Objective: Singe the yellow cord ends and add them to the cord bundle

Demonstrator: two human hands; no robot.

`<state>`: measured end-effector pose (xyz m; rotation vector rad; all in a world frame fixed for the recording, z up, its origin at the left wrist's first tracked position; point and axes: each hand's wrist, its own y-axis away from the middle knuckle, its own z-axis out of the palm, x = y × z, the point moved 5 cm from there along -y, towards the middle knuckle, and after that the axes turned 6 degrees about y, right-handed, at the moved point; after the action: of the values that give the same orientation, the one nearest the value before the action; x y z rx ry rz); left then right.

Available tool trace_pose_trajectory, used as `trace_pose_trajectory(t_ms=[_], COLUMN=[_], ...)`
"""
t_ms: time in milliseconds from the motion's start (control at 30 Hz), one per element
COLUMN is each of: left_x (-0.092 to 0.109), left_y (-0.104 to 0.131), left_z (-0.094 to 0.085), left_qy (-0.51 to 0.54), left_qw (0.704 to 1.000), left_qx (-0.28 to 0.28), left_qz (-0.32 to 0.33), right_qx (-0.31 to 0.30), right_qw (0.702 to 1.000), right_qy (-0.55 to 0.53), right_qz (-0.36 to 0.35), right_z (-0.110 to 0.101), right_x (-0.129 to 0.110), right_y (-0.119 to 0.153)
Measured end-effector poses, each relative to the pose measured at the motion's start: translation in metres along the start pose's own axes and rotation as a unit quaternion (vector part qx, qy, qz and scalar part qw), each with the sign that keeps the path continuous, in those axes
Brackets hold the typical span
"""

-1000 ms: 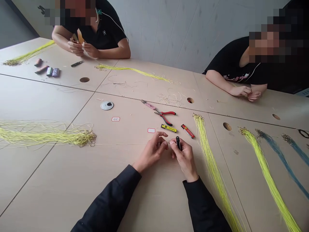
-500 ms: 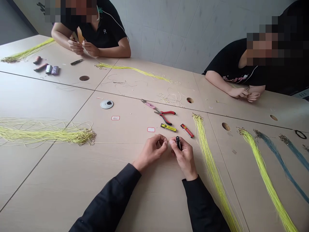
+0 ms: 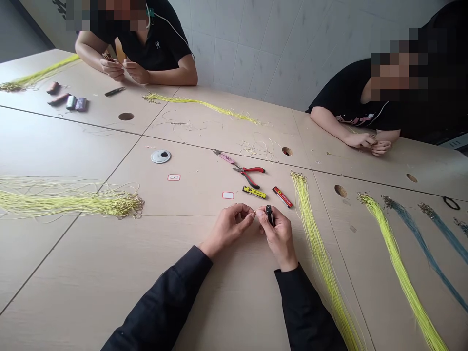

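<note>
My left hand (image 3: 234, 226) is closed in a pinch, its thumb and forefinger meeting at the thin end of a pale yellow cord. That cord (image 3: 183, 215) runs in a faint line across the table from the left. My right hand (image 3: 278, 236) wraps around a black pen-shaped tool (image 3: 269, 214) held upright. Its thumb and forefinger tips press close to the left fingertips, at the same small spot. What exactly sits between the fingertips is too small to make out. Just beyond the hands lie a yellow printed case (image 3: 255, 192) and a red printed case (image 3: 282, 197).
Red-handled pliers (image 3: 250, 171) and pink-handled snips (image 3: 224, 156) lie ahead. Yellow cord bundles with metal ends lie left (image 3: 124, 204) and right (image 3: 310, 229), with blue bundles (image 3: 411, 226) farther right. A round lid (image 3: 160, 156) lies left. Two people sit opposite, hands on the table.
The view has shifted slightly, so the table items sit a little farther left. Both my hands keep the same pinch and hold.
</note>
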<state>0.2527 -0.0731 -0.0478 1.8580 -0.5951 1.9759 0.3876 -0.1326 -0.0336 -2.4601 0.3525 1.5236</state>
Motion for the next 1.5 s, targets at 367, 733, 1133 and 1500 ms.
trace_pose_trajectory(t_ms=[367, 733, 1133, 1500], left_x=[0.0021, 0.0023, 0.0037, 0.0011], left_y=[0.0020, 0.0017, 0.0013, 0.0009], left_z=[0.0009, 0.0001, 0.0004, -0.0007], left_qy=[0.022, 0.020, -0.001, 0.015], left_qw=[1.000, 1.000, 1.000, 1.000], left_qx=[-0.007, -0.008, -0.007, 0.001], left_qz=[-0.011, -0.008, -0.009, 0.001], right_qx=[0.007, -0.013, 0.001, 0.008], right_qw=[1.000, 0.998, 0.998, 0.996], right_qy=[-0.009, -0.043, -0.058, -0.089], right_qz=[-0.001, 0.041, 0.017, 0.017], right_z=[-0.0002, 0.0038, 0.0021, 0.0013], right_x=[-0.0008, 0.0021, 0.0017, 0.0049], right_y=[0.0003, 0.0000, -0.0001, 0.0003])
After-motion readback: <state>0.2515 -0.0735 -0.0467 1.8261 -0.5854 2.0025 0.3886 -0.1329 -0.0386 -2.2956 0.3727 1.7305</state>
